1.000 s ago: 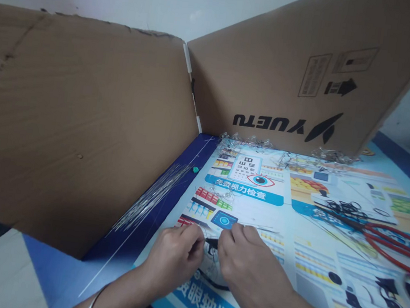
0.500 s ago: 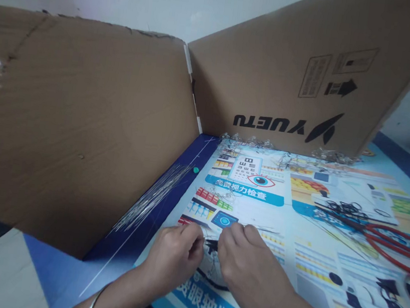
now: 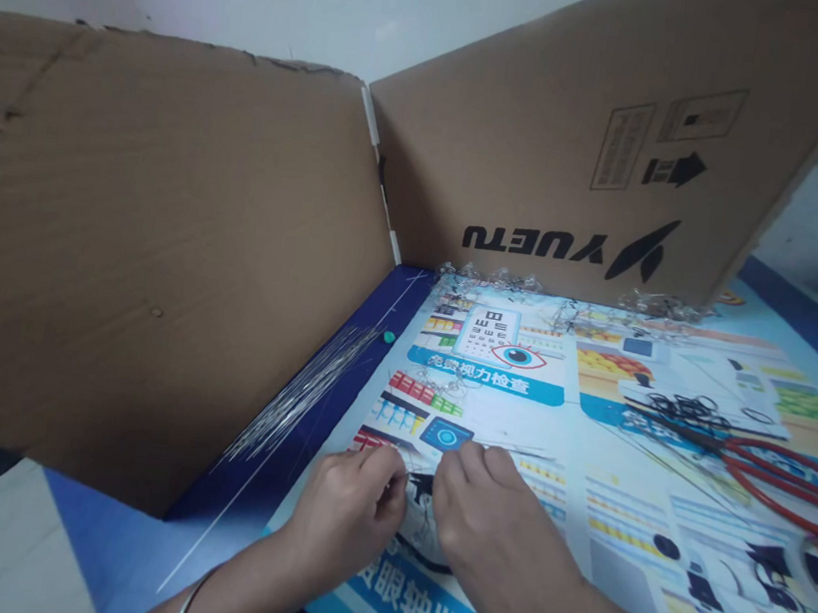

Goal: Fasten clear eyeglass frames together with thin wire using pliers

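My left hand [image 3: 352, 495] is closed in a pinch, low over the printed sheet [image 3: 506, 422], with a bracelet on its wrist. Just to its right is my right hand [image 3: 484, 507], fingers curled and pressed together. A thin strand [image 3: 420, 475] runs across the small gap between them and seems to end in both pinches. The fingertips are mostly hidden, so its make and anything small on it cannot be told. Dark shapes below the gap may be print on the sheet. Fine wires [image 3: 521, 452] extend beyond my right hand's knuckles.
A bundle of thin wires [image 3: 298, 398] lies along the left cardboard panel [image 3: 158, 264]. Another panel [image 3: 585, 169] stands behind. Red-handled scissors [image 3: 757, 468] and black rings [image 3: 689, 411] lie at right. Clear, tangled pieces [image 3: 657, 305] line the back panel's foot.
Both hands stay together in nearly the same closed pose, with only slight finger movement. The whole view has shifted a little; the surrounding things lie as before.
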`<state>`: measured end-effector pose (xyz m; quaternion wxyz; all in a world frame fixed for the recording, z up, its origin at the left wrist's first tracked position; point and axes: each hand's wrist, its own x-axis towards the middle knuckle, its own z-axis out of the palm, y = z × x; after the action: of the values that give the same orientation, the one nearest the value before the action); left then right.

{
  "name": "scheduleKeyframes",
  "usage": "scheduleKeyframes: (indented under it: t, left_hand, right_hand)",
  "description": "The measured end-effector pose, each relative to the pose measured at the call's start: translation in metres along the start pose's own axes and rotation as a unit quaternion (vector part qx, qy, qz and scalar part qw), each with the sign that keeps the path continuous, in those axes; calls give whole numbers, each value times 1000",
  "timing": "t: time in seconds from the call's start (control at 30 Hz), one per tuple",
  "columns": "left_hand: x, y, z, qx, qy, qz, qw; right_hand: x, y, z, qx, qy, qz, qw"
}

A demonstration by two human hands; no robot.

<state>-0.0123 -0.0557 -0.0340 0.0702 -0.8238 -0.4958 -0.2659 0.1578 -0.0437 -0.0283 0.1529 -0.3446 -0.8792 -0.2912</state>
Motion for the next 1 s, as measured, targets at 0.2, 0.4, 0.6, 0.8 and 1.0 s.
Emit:
scheduleKeyframes:
  t: [0.2, 0.4, 0.6, 0.8, 1.0]
  left_hand:
    - [-3, 1, 1, 13, 17, 13, 1000]
    - [-5, 0, 4, 33, 23, 29, 999]
    - [-5, 1, 5, 32, 32, 39, 998]
    - [-5, 3, 5, 28, 38, 40, 998]
    - [-5, 3, 7, 22, 34, 39, 998]
  right_hand:
    - [-1, -2, 1, 0, -2, 0, 1000]
    - [-1, -3, 0, -2, -3, 5, 1000]
    - [-1, -2, 0, 3, 3, 4, 1000]
    - [-2, -3, 4, 7, -8, 0, 1000]
    - [-3, -4, 5, 22, -28, -4, 999]
